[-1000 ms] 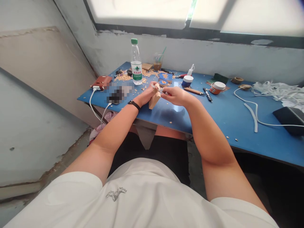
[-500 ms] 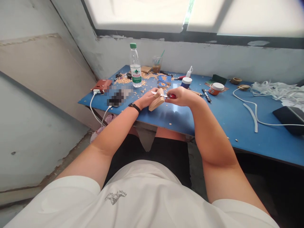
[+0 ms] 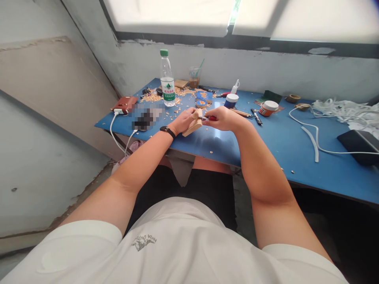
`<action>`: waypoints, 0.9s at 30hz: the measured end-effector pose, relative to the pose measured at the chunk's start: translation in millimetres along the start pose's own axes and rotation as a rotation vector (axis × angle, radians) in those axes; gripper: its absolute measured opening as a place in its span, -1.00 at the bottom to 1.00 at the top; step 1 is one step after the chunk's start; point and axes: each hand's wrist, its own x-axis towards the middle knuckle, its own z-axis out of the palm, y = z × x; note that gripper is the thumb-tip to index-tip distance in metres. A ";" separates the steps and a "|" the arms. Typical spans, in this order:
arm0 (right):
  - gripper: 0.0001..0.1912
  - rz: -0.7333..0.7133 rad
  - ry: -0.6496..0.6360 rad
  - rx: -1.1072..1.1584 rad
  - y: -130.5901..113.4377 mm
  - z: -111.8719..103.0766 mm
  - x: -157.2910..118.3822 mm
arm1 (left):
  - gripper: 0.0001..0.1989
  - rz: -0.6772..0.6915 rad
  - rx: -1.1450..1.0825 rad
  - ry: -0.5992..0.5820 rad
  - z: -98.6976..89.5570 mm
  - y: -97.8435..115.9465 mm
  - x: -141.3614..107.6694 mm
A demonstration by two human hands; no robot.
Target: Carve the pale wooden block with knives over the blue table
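Note:
My left hand (image 3: 182, 121) is closed around a pale wooden block (image 3: 194, 127), held tilted above the near edge of the blue table (image 3: 213, 142). My right hand (image 3: 221, 118) grips a knife (image 3: 211, 118) by its red handle. The knife's blade meets the upper part of the block, close to my left thumb. Most of the handle is hidden by my right fingers, and the blade shows only in part.
Wood shavings (image 3: 152, 96) lie around a water bottle (image 3: 167, 85) and a drink cup (image 3: 194, 77). A blue jar (image 3: 231, 101), an orange jar (image 3: 269, 108) and a marker (image 3: 256, 117) stand or lie to the right. White cables (image 3: 318, 134) and a dark box (image 3: 359, 145) are farther right.
The knife and my right hand have shifted slightly left, and the blade's angle on the block has changed. The block has turned a little in my left hand. The view has moved slightly.

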 end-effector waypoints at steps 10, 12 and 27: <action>-0.54 0.067 0.037 -0.014 -0.1 6.6 4.5 | -0.10 -0.015 -0.056 -0.016 -1.4 -3.5 2.1; -0.53 0.082 0.040 -0.025 -1.0 6.7 4.6 | -0.12 -0.034 -0.072 -0.010 -1.1 -2.3 1.8; -0.46 0.170 0.100 -0.150 2.5 13.7 12.2 | -0.01 -0.027 -0.064 -0.012 3.5 -3.8 5.9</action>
